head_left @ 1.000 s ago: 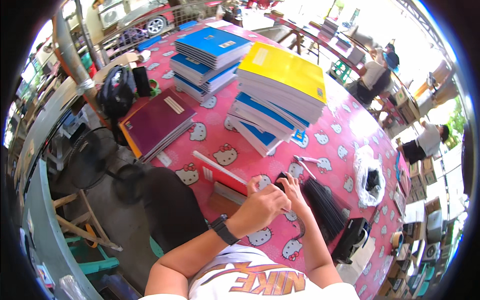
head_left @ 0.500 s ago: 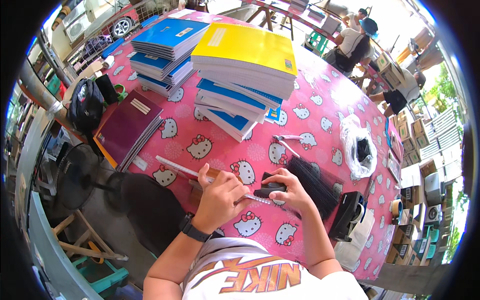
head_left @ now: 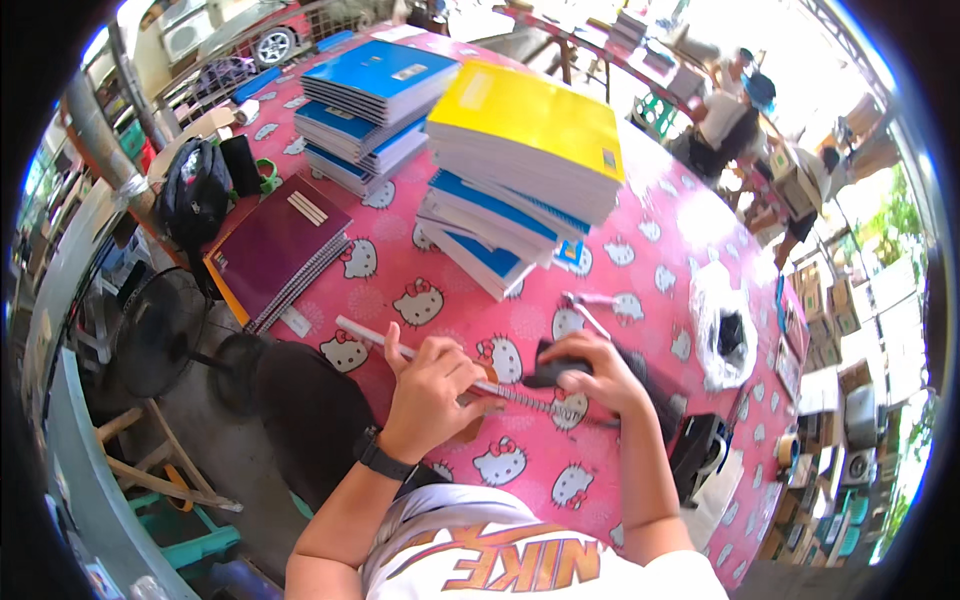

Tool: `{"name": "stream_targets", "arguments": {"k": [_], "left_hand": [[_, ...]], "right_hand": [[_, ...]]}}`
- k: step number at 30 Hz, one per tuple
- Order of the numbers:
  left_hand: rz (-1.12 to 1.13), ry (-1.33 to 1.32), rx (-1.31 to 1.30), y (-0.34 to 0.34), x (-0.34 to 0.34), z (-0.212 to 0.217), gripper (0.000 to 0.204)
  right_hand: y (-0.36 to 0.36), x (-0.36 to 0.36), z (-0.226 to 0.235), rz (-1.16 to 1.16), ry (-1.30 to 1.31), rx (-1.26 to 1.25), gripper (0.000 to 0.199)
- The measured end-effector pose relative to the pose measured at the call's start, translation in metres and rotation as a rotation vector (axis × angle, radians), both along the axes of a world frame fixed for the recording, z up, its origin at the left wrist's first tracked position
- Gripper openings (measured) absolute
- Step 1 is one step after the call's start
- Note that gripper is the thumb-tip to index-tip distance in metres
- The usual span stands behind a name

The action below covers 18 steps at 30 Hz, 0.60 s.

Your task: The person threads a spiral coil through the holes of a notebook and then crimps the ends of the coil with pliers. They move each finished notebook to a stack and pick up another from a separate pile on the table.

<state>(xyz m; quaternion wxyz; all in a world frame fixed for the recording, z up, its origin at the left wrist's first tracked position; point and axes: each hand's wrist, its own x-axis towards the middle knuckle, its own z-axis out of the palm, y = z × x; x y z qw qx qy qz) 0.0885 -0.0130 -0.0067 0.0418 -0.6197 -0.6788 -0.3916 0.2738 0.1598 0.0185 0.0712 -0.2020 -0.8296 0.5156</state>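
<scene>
My left hand [head_left: 432, 385] grips a thin notebook [head_left: 362, 332] stood on its edge, its pale side facing up. A spiral coil [head_left: 535, 402] runs along that edge and sticks out past the notebook's right end. My right hand [head_left: 600, 372] is closed around a small black block-like tool [head_left: 556, 372], just above the coil; the tool's kind is not clear. Behind my right wrist lies a bundle of black spiral coils [head_left: 655, 385], partly hidden. A pair of pliers [head_left: 592, 302] with pale handles rests beyond my right hand.
Tall stacks of blue notebooks [head_left: 385, 75] and yellow-topped notebooks [head_left: 530, 120] stand ahead. Maroon notebooks [head_left: 275, 250] lie at left, near a black bag [head_left: 195, 190]. A plastic bag [head_left: 715, 310] and a black tape dispenser [head_left: 692, 450] are at right. People [head_left: 725, 120] work farther off.
My right hand and the black tool have shifted right, away from my left hand. More of the coil now shows beyond the notebook's end. The whole view has shifted slightly.
</scene>
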Motion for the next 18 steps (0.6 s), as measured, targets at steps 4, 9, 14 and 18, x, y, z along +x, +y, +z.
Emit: {"name": "stream_targets", "arguments": {"k": [4, 9, 14, 18], "left_hand": [[0.008, -0.024, -0.001, -0.002, -0.002, 0.000, 0.032], [0.069, -0.011, 0.008, -0.007, -0.013, -0.003, 0.034], [0.044, -0.034, 0.002, -0.009, -0.022, -0.002, 0.033], [-0.017, -0.035, -0.148, -0.016, -0.029, 0.004, 0.046]], "right_hand": [[-0.004, -0.015, 0.005, 0.145, -0.002, 0.064, 0.074], [-0.014, -0.025, 0.016, 0.341, 0.323, -0.331, 0.064], [-0.002, -0.034, 0.010, 0.211, 0.243, -0.148, 0.058], [-0.009, -0.052, 0.007, 0.096, -0.195, 0.035, 0.061]]}}
